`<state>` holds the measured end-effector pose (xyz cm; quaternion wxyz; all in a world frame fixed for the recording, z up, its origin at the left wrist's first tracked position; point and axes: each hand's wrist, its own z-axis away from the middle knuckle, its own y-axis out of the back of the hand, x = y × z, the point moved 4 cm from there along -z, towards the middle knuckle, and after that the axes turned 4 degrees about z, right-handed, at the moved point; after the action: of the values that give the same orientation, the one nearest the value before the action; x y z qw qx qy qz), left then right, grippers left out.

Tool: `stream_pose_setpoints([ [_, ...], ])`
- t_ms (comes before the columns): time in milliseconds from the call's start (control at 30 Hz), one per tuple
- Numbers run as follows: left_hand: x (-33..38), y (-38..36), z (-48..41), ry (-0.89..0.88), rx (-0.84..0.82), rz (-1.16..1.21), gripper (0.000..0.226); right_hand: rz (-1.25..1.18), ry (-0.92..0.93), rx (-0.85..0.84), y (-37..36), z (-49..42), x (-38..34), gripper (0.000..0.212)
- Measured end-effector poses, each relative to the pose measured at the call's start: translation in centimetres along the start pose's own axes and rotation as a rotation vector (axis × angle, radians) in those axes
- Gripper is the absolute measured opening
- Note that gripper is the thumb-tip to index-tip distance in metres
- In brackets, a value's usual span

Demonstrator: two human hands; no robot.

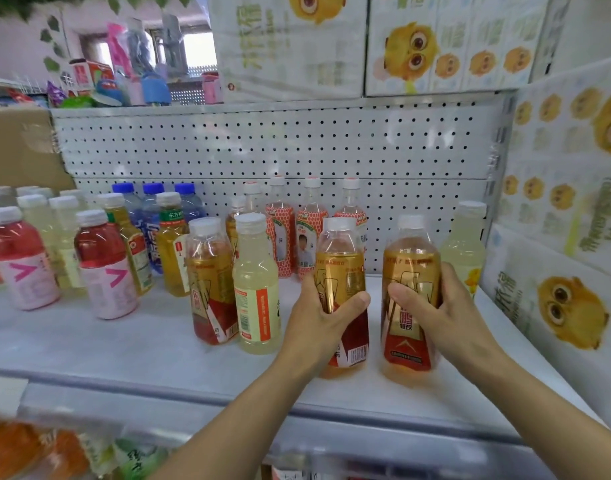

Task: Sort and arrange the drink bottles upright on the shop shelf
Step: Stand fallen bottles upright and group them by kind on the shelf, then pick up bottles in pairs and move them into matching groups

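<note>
— Head view, near: gripping an amber bottle (342, 265) with the left hand (318, 317), gripping a second amber bottle (410, 261) with the right hand (449, 313), holding both upright on the shelf (124, 351), right of middle.
— Looking farther left?
— Seeing a third amber bottle (210, 282) just beside a pale bottle (257, 289) and, left again, pink bottles (106, 271); farther back, noticing orange-patterned bottles (282, 237) standing before the pegboard (262, 147).

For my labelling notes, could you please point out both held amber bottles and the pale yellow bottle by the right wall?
Left held bottle (340, 271): head view, gold label.
Right held bottle (413, 268): head view, gold label.
Pale yellow bottle (465, 251): head view, upper body.
</note>
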<state>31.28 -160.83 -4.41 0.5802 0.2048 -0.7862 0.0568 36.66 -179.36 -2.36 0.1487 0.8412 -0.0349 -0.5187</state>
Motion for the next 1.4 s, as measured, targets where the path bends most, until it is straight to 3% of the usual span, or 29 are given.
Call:
stream_pose_setpoints([
  [233,2.0,3.7,3.8,-0.072,-0.017,0.085,0.050,-0.096,0.067,0.000,-2.0,3.4,-4.1,0.049],
  [433,2.5,10.2,7.8,-0.071,0.012,0.165,0.057,-0.152,0.107,-0.010,-6.6,7.8,-7.8,0.044],
  [567,1.9,15.5,10.6,-0.030,0.001,0.162,0.061,-0.163,0.130,-0.057,-11.3,11.0,-10.4,0.048],
  [833,0.9,27.9,16.2,0.024,0.081,0.107,0.049,-0.187,0.114,-0.115,-21.6,16.2,-14.7,0.046],
  [1033,-0.2,36.4,19.6,0.045,0.141,0.067,0.058,-0.214,0.094,-0.159,-28.8,18.6,-17.0,0.039],
  [1400,-4.5,50.3,17.1,0.116,0.274,0.034,0.043,-0.271,0.132,-0.313,-44.7,15.4,-21.3,0.042],
])
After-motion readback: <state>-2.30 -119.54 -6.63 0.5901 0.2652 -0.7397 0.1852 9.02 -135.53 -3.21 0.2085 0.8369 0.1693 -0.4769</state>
